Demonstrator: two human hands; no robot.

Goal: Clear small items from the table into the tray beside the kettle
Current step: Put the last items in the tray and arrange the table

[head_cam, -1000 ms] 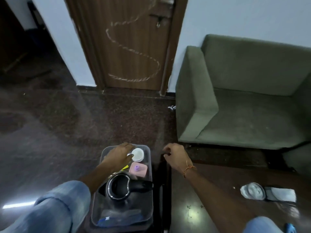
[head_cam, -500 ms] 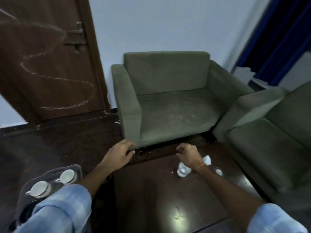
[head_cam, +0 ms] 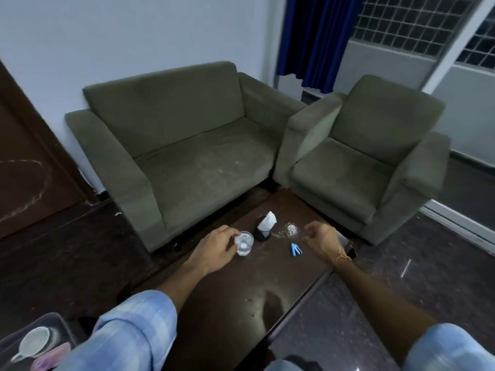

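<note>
View has swung right since half a second ago: door nearly out at 9 o'clock, second armchair now in sight. My left hand has moved from the worktop edge onto a small clear glass, fingers curled round it in a grip. Right hand hovers loosely curled, holding nothing, near a blue clip. Tissue holder sits at 12 o'clock of the glass. Tray with white cup shows at 8 o'clock.

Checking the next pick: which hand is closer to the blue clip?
Right hand: just right of the blue clip, not touching. Left hand is farther left, fingers at the glass.
</note>
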